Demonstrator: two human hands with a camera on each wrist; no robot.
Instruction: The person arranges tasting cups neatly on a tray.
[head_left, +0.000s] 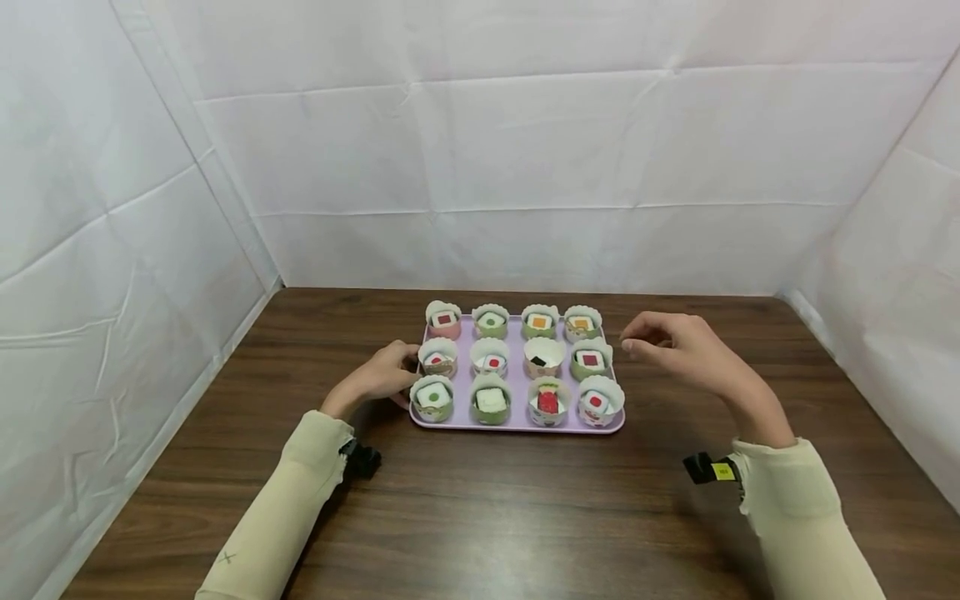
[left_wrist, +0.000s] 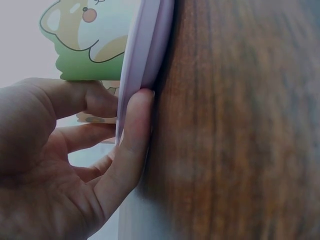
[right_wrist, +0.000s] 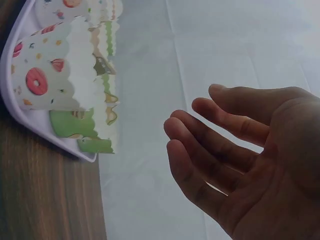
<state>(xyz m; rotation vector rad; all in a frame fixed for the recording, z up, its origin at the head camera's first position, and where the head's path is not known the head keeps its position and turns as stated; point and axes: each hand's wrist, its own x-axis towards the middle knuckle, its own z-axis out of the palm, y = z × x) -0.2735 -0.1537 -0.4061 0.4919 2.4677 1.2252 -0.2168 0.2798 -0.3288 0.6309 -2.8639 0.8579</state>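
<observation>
A lavender tray [head_left: 462,407] lies on the table, holding three rows of paper cups, each with a small sushi-like piece inside. The left hand [head_left: 381,375] grips the tray's left edge. In the left wrist view one digit lies along the underside of the rim [left_wrist: 142,55], while other fingers reach over the top beside a green cup [left_wrist: 92,67] with a cartoon animal. Just right of the tray, the right hand [head_left: 684,352] is raised with nothing in it. Its fingers [right_wrist: 192,172] are loosely bent, apart from the nearest paper cup [right_wrist: 42,75] in the right wrist view.
The dark wood table [head_left: 480,517] extends on all sides of the tray. White cloth [head_left: 525,150] hangs behind it and along both sides. Black straps with small devices [head_left: 362,459] sit at both wrists, over cream sleeves [head_left: 281,508].
</observation>
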